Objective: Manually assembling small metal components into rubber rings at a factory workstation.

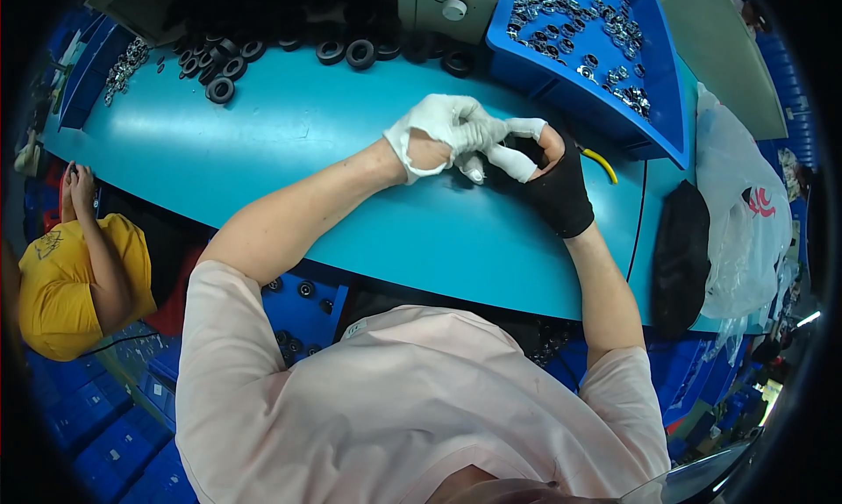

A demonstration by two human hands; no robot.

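A person in a pale pink shirt (395, 399) leans over a curved turquoise table (289, 153), both forearms reaching forward from the lower edge of the view. The two hands meet near the middle of the table. The left hand (443, 131), in a white glove, is curled closed with its fingertips pressing against the right hand (548, 175), which wears a black glove with white-wrapped fingers (517, 162). Both are closed around something small and dark held between them, just above the table; it is too hidden to say what it is, perhaps one of the black rings. A yellow-handled tool (601, 164) pokes out just behind the right hand.

Both wrists bend inward, the left elbow held wide, the right forearm running straight up from the body.

The risk, as I judge it: the piece is pinched by fingertips alone, through gloves, so a slip could send it rolling off the table's curved near edge into the blue bins (303, 307) below.

Farther back, loose black rubber rings (224, 74) lie scattered along the far edge, and a blue tray (667, 109) of small metal parts (583, 26) sits at the far right. A clear plastic bag (741, 214) lies to the right. At the left, another person in a yellow shirt (61, 285) sits apart.
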